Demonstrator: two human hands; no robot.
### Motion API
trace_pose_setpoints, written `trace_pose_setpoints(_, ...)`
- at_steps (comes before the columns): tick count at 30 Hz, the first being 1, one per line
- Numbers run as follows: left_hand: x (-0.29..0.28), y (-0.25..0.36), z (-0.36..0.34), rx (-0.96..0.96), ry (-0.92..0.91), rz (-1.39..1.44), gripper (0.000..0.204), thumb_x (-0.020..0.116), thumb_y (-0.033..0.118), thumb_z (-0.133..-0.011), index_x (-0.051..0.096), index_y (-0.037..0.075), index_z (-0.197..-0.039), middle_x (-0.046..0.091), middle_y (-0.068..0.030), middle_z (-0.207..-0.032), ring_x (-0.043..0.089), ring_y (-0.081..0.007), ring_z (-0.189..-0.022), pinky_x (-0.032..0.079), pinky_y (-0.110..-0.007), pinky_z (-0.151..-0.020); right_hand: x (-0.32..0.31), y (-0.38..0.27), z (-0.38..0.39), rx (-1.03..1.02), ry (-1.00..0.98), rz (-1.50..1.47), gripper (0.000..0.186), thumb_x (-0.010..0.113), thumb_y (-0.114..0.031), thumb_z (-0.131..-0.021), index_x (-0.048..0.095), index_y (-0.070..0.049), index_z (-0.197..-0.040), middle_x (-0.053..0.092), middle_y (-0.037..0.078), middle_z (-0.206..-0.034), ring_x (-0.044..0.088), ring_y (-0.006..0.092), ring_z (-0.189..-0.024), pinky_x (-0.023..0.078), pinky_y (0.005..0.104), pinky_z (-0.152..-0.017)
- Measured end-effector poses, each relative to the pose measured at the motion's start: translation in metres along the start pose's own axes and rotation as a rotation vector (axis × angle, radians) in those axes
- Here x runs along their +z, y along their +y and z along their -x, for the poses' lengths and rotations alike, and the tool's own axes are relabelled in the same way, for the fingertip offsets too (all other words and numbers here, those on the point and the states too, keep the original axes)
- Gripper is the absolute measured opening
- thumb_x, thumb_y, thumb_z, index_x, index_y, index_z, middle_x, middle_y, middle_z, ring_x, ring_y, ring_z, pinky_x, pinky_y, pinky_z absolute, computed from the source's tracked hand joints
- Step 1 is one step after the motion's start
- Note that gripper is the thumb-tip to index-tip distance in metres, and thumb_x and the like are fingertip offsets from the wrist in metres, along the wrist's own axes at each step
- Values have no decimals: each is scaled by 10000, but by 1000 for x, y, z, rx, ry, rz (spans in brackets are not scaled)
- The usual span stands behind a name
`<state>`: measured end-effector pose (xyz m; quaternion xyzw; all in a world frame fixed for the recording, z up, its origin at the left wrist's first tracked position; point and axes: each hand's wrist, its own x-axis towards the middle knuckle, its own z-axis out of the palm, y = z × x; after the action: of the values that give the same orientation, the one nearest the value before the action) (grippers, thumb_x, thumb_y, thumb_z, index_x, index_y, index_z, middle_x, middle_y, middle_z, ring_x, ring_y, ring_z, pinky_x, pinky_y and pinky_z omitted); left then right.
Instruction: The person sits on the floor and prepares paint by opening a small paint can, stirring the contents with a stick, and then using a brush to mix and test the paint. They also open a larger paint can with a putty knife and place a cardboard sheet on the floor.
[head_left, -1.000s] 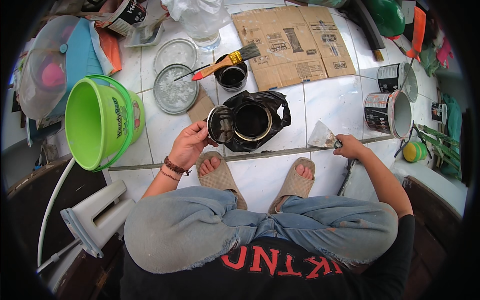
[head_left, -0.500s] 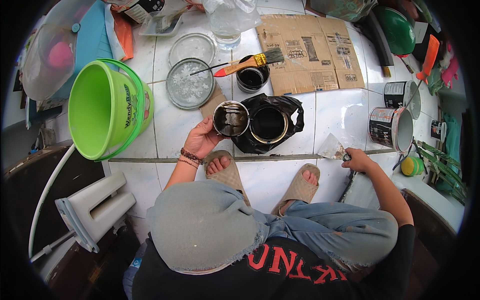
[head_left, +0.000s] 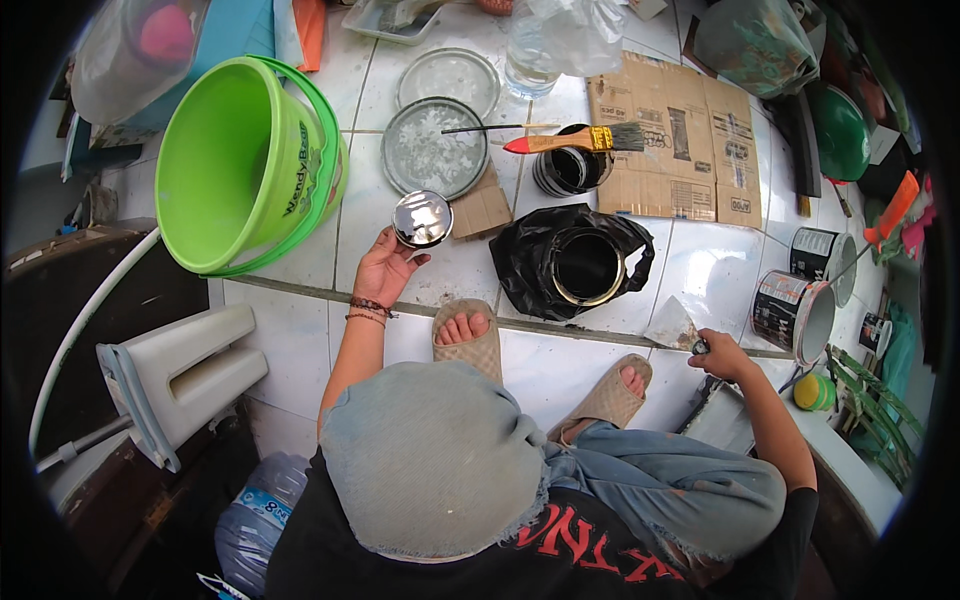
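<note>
My left hand [head_left: 386, 270] grips the edge of a round metal can lid [head_left: 422, 219], its shiny face smeared with dark brown. The lid is beside a piece of cardboard [head_left: 482, 207]. To its right, an open can of black liquid [head_left: 587, 268] sits in a crumpled black plastic bag [head_left: 520, 262]. Closed around its handle, my right hand [head_left: 722, 355] holds a putty knife [head_left: 673, 324], its smeared blade low over the tile step. A paintbrush [head_left: 575, 140] with a red and yellow handle lies across a dark-stained tub [head_left: 570, 172], next to a thin stick [head_left: 490, 128].
A green bucket [head_left: 225, 165] stands at the left, near two round translucent lids [head_left: 435, 150]. Flattened cardboard [head_left: 690, 140] lies at the back right. Paint cans [head_left: 790, 312] are on the right. A clear plastic bag [head_left: 570, 35] covers a jar at the back.
My left hand has moved the lid left, away from the black can, and its face now catches the light. My right hand still holds the putty knife. The whole view has shifted.
</note>
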<state>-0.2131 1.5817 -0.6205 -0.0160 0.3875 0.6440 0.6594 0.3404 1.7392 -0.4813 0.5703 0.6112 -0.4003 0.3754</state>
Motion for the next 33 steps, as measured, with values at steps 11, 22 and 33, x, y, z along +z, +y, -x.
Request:
trace_pose_setpoints(11, 23, -18, -19, -145, -56, -68, 138, 532, 201, -985, 570, 110, -1082, 654, -47, -1068, 604, -221, -1019, 475, -481, -904, 12, 28, -5, -34, 61, 47, 650, 769, -289, -723, 555, 37, -1243, 638, 266, -1112, 610, 387, -1066, 479, 419, -930)
trace_pose_setpoints(22, 245, 55, -21, -179, -496, -404, 157, 515, 186, -994, 568, 63, -1073, 656, -48, -1015, 635, -163, -912, 502, -349, -814, 15, 41, -22, -121, 90, 13, 566, 768, -301, -703, 606, 11, -1147, 658, 250, -1047, 625, 395, -1013, 500, 428, -880)
trace_pose_setpoints(33, 426, -126, -149, -325, -463, -1106, 146, 544, 181, -978, 578, 46, -1023, 654, -67, -964, 667, -180, -800, 503, -317, -691, 0, 44, -61, -241, 71, 6, 581, 764, -317, -670, 627, -13, -1147, 680, 206, -1031, 652, 345, -980, 520, 403, -865)
